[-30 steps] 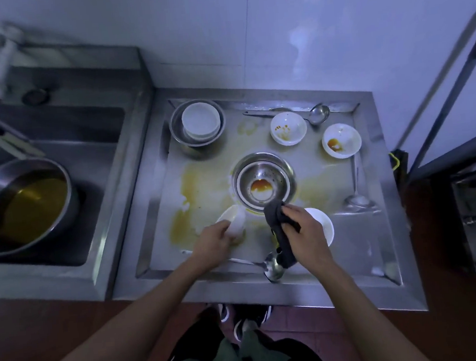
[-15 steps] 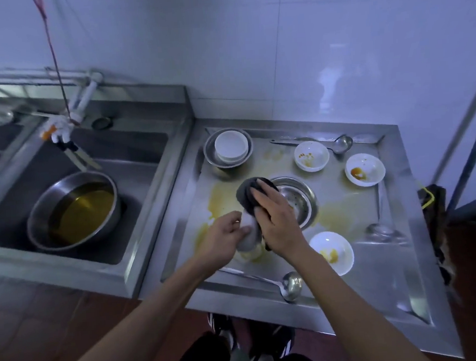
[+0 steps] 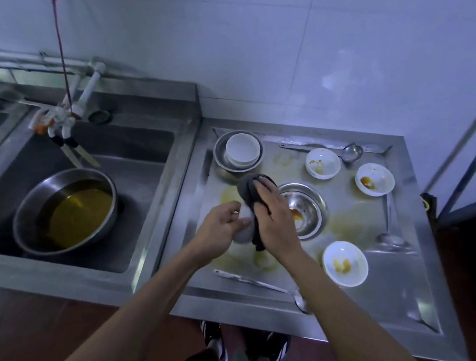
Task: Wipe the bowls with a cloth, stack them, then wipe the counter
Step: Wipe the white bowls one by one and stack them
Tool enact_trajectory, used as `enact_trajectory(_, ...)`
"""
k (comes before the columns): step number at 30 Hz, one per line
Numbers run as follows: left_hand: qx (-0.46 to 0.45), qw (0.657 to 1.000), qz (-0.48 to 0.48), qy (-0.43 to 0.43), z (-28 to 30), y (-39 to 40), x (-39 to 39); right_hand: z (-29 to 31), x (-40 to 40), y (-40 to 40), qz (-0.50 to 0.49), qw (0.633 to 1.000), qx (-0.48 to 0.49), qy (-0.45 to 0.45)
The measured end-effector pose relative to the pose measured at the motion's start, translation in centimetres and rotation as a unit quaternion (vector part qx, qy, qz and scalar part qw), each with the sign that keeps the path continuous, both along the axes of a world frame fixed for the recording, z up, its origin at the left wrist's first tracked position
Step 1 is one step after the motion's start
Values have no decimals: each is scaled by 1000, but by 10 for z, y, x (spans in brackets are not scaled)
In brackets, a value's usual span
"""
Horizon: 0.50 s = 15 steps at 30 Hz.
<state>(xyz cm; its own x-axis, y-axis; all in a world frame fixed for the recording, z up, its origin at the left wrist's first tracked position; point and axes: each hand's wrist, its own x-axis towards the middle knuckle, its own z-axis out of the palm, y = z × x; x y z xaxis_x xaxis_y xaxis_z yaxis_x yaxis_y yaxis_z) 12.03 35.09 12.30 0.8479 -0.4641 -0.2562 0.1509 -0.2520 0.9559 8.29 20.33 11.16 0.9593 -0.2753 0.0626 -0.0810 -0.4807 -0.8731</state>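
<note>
Steel desk (image 3: 402, 255), sauce-smeared: left hand (image 3: 220, 230) cups a small white bowl (image 3: 242, 232) above it by the rim while right hand (image 3: 273, 214) presses a soft cloth (image 3: 250, 190) inside; glazed, light, likely slippery, breakable.

Both hands (image 3: 246, 222) curled, nearly touching

White bowls (image 3: 322, 163): five, one held. Steel bowls (image 3: 304, 209): three. Ladles (image 3: 350, 152): three. Cloth (image 3: 250, 192): one.
</note>
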Motion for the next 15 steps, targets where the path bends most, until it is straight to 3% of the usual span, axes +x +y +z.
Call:
enact_trajectory(2,-9,999,-37,-11,4,6,8,8,19,-4,-32,996,73,47)
enact_trajectory(5,-8,998,-68,-15,9,15,25,17,34,-1,-34,992,94,71)
enact_trajectory(7,-8,998,-65,-12,14,19,34,22,32,15,-21,999,27,20)
enact_trajectory(9,-17,997,-71,-11,19,24,43,20,27,36,5,994,-104,-46)
enact_trajectory(11,-29,996,-89,-10,23,29,48,19,27,47,12,984,-159,-79)
enact_trajectory(13,-55,992,-109,7,24,34,52,22,37,43,-18,991,-121,-59)
enact_trajectory(15,-85,989,-119,15,27,38,55,32,53,35,-80,996,32,6)
